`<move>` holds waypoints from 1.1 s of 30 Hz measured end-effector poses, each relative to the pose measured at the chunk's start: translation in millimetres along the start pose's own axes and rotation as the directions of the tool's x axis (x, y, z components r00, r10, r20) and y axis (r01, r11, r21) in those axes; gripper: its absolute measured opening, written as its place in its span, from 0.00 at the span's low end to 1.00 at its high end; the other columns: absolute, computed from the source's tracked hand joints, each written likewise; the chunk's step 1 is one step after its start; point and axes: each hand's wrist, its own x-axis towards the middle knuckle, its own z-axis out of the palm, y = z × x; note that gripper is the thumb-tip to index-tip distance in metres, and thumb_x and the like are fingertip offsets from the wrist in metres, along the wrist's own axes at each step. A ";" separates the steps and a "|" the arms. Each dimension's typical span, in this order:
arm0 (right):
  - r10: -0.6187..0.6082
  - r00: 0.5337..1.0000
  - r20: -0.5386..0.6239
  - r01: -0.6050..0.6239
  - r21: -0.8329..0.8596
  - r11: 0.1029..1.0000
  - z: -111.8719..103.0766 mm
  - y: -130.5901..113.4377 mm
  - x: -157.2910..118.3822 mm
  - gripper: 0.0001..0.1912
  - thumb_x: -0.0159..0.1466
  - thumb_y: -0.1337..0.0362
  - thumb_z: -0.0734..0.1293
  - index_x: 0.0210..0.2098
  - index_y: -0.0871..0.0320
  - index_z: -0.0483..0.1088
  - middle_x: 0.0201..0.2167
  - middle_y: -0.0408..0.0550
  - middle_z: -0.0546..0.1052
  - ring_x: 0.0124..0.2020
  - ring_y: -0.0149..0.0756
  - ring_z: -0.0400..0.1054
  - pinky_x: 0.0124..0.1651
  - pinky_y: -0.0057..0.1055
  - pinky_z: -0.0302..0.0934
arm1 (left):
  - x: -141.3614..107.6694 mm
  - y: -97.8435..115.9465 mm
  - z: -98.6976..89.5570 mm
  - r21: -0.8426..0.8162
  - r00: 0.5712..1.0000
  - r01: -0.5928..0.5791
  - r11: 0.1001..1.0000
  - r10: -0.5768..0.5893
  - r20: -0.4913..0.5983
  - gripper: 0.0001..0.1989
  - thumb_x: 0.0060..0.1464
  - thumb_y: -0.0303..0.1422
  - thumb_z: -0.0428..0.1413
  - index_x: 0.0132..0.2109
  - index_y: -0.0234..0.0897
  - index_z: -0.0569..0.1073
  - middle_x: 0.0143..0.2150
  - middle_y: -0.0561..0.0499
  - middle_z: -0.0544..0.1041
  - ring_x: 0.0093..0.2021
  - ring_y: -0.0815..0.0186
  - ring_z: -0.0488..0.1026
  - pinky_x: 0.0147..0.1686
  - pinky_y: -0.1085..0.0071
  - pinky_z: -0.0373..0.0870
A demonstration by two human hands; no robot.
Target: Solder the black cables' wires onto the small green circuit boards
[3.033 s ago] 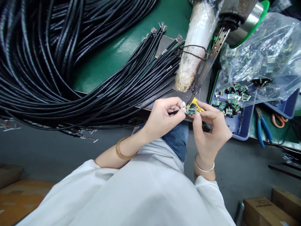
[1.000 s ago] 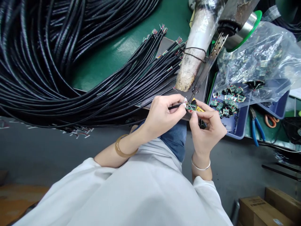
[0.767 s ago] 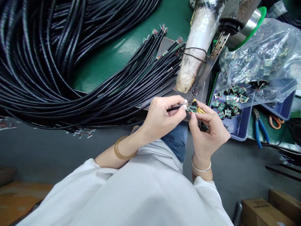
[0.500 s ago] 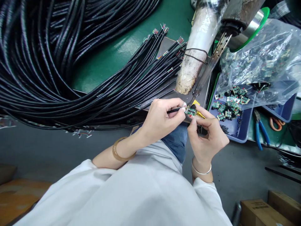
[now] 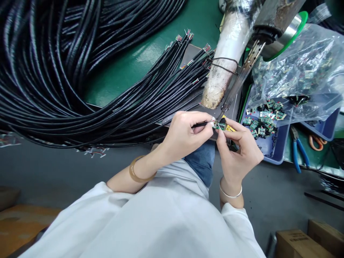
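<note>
My left hand (image 5: 185,134) pinches the end of a black cable (image 5: 199,125), whose fine wires reach a small green circuit board (image 5: 221,126). The board is held at its right side between the thumb and fingers of my right hand (image 5: 238,147). Just above the board is the tip of a soldering iron (image 5: 228,100), close to the wire ends; whether it touches them I cannot tell. A white wrapped tube (image 5: 221,79) with a scorched end points down beside the iron. Something yellow shows behind the board, by my right fingers.
Many black cables (image 5: 129,104) cover the left of the green table (image 5: 107,84). At the right are a blue tray (image 5: 279,147) of boards, a plastic bag (image 5: 309,64), blue pliers (image 5: 298,150), orange-handled scissors (image 5: 317,142) and a solder spool (image 5: 285,36).
My right hand has turned slightly and the board with it, so the black part on its upper side shows less. The whole view has shifted a little.
</note>
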 end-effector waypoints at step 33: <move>0.032 0.977 0.210 -0.023 -0.043 0.999 -32.3 -8.8 -1.2 0.12 0.66 0.69 0.69 0.46 0.47 0.78 0.33 0.41 0.71 0.31 0.27 0.67 0.32 0.27 0.64 | -3.4 2.7 -19.6 -0.367 0.815 0.423 0.829 -0.171 0.554 0.06 0.53 0.27 0.60 0.28 0.31 0.75 0.23 0.54 0.72 0.24 0.75 0.65 0.24 0.79 0.64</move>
